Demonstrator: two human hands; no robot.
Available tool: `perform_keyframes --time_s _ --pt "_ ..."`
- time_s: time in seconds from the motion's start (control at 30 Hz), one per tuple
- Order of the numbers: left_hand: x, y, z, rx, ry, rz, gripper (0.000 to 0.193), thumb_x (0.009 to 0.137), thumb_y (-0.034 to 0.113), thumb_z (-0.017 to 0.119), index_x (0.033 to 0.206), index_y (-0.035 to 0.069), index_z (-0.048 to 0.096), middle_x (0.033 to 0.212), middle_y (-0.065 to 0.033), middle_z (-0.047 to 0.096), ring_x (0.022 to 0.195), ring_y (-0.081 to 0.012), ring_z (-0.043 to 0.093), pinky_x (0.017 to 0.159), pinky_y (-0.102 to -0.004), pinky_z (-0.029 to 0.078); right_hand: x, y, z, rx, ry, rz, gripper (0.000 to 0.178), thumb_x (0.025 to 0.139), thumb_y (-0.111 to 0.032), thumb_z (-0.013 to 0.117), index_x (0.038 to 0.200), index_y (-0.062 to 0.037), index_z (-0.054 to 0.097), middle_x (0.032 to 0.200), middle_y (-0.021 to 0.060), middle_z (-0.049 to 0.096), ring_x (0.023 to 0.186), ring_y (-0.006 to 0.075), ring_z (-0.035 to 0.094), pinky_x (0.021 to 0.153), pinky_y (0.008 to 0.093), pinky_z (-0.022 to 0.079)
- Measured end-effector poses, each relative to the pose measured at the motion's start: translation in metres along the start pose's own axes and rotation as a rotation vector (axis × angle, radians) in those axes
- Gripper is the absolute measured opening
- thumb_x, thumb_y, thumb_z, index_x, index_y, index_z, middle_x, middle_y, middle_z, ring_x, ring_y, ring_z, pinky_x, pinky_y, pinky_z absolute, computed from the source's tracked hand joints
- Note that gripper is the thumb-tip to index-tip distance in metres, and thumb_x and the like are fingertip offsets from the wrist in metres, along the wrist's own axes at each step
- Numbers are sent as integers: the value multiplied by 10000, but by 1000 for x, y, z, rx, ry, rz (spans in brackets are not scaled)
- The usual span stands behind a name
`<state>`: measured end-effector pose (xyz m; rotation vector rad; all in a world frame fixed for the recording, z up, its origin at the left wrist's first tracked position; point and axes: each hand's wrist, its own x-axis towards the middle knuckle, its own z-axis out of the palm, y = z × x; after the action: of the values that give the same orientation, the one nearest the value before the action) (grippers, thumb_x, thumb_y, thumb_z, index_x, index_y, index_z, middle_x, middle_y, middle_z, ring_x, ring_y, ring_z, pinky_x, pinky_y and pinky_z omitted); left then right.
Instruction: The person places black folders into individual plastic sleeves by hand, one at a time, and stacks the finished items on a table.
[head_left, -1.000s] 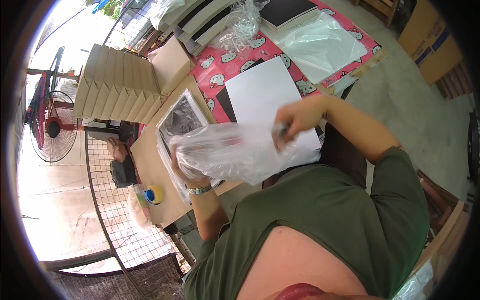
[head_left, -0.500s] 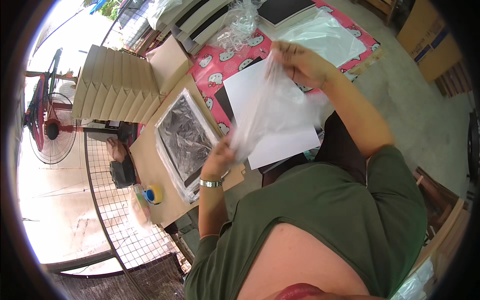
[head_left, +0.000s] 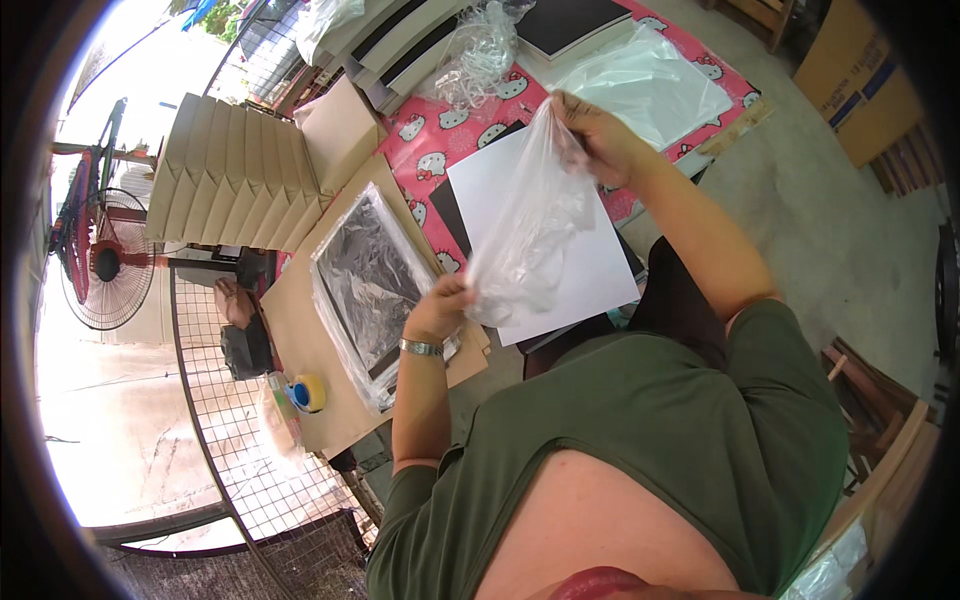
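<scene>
A clear plastic bag (head_left: 535, 225) hangs stretched between my two hands, crumpled and see-through. My left hand (head_left: 440, 308) pinches its lower left edge, while my right hand (head_left: 598, 135) grips its upper corner. Beneath the bag lies a white sheet (head_left: 585, 270), partly over a dark board (head_left: 450, 215) at the table's near edge. To the left, a plastic-wrapped dark panel (head_left: 365, 270) with pale edges rests on brown cardboard (head_left: 345, 425). Beyond my right hand is a pile of flat clear plastic bags (head_left: 665, 85).
Brown paper-wrapped packs (head_left: 235, 175) stand in a row at the left. Farther back are stacked dark-topped boards (head_left: 400, 45) and a clump of crumpled plastic (head_left: 475, 60) on a pink patterned cloth (head_left: 432, 165). A tape roll (head_left: 308, 393) sits on the cardboard's left edge; a fan (head_left: 108, 258) stands beyond.
The bag has swung off to the left and now hangs more narrowly between my hands, uncovering more of the white sheet's right side. My right hand has shifted slightly.
</scene>
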<state>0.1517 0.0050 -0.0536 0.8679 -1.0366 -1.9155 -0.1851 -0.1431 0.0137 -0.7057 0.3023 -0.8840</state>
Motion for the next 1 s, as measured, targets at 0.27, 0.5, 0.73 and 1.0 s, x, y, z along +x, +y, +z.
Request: perform_keyframes --time_s 0.27,0.5,0.73,1.0 --pt "50 26 12 -458 402 244 414 840 322 498 1091 -6 525 1055 -161 577 988 -311 544 976 -482 354 0 -2 -35 -556 -401 257 169 840 -95 563 997 -33 558 861 46 632 783 133 609 758 260 467" --pt "92 14 -42 -316 256 76 318 861 244 506 1031 -22 547 1011 -136 602 966 -261 569 857 -448 463 36 14 -84 263 -64 21 120 840 -29 498 956 -57 511 671 -10 469 522 70 449 509 217 411" --pt "167 38 -94 347 857 -77 253 800 185 548 950 -18 560 930 -87 576 860 -212 559 778 -334 452 93 47 -122 -717 417 -116 304 743 -88 546 1038 -22 514 755 55 555 579 154 506 552 277 434" --pt "218 28 -114 767 1120 -138 247 753 312 609 804 71 589 678 -15 499 540 -116 434 478 -298 334 152 53 -146 -1947 573 51 273 767 -209 493 860 -11 657 897 197 630 839 312 617 730 397 482"
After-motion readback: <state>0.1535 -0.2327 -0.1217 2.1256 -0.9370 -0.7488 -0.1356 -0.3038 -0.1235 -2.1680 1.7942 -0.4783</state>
